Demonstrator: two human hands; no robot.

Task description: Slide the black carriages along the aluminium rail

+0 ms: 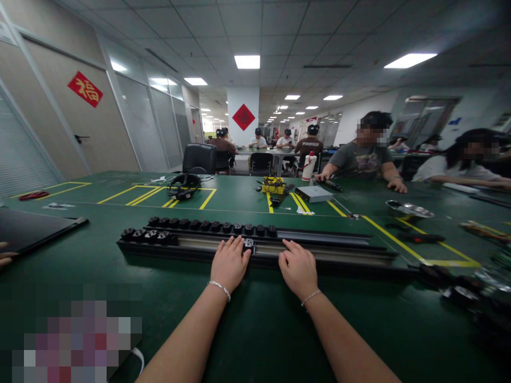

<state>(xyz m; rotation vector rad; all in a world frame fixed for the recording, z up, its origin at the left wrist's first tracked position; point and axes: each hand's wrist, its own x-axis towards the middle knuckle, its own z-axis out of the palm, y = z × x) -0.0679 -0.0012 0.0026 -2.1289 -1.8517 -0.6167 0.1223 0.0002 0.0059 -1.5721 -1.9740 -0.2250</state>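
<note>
My left hand (229,263) lies over the near black channel rail (335,255), fingers stretched out. Right beside its fingertips a small black block with a pale top, resembling a socket module (248,244), sits in the channel. My right hand (298,267) rests on the same rail farther right, its index finger extended and the others partly bent, with nothing visible in it. Several similar black modules (151,235) fill the rail's left end. Behind it, a second rail (319,235) carries a row of such modules (215,226) along its left and middle.
Loose black modules (461,295) lie at the right. Farther back are a metal bowl (409,209), a grey box (313,193), a yellow item with cables (273,185) and a black headset (183,185). A person (359,154) works across the green table; another hand (6,255) shows far left.
</note>
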